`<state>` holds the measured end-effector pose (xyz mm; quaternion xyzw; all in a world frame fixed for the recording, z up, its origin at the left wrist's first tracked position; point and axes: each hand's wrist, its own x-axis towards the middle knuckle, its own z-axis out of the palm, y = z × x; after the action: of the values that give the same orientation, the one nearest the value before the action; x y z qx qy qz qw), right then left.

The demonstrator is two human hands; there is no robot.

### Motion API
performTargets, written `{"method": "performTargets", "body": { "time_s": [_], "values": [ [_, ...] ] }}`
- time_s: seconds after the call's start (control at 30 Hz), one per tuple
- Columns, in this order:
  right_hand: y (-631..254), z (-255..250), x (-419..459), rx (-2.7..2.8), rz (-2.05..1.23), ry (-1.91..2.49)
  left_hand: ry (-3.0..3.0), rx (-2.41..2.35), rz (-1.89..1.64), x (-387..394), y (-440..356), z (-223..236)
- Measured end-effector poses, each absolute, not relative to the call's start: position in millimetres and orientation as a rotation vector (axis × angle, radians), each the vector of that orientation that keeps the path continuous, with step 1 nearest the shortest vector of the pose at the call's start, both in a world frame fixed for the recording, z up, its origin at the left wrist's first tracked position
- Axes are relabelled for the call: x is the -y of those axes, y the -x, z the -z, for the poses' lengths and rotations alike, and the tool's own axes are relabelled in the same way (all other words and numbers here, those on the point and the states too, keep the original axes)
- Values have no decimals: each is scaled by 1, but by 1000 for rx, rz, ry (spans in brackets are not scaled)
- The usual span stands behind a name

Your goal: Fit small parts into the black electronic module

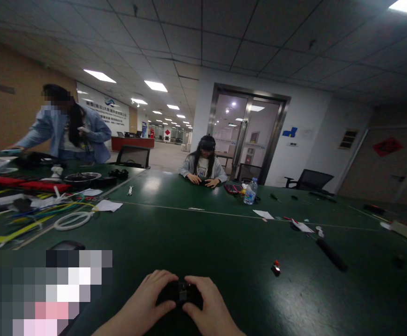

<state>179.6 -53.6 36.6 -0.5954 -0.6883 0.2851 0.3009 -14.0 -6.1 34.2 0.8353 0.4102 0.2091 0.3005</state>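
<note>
Both my hands grip a small black object [180,298] low in the middle of the head view, just over the green table. It is dark and rounded, with a small greyish part at its centre; its kind I cannot make out. My left hand [154,294] wraps its left end, thumb at the near side and fingers over the far side. On the right end, my right hand [206,298] holds it the same way. The fingers cover much of it. A small red and silver piece [276,268] lies on the table to the right of my hands.
A black-handled tool [332,255] lies at right on the green table [224,242]. Farther off stand a water bottle [250,191] and a seated person [203,163]. Coiled white tubing [73,221], wires and tools crowd the left, where another person [66,126] stands.
</note>
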Motion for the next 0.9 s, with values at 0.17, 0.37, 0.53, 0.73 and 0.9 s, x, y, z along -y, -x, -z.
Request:
{"method": "performTargets", "body": {
  "time_s": [0.17,0.37,0.53,0.73,0.9],
  "values": [
    [-177,-42,54,1816,-750,1570,-2227,-1071,-569,4,15,-28],
    [-179,-40,53,1808,-770,1601,-2208,-1112,-561,2,15,-26],
    [-181,-38,54,1812,-768,1588,-2223,-1095,-536,5,15,-32],
    [-179,-48,57,1841,-782,1563,-2238,-1089,-566,5,15,-33],
    [-178,-45,56,1843,-774,1536,-2238,-1086,-569,5,17,-30]
  ]
}}
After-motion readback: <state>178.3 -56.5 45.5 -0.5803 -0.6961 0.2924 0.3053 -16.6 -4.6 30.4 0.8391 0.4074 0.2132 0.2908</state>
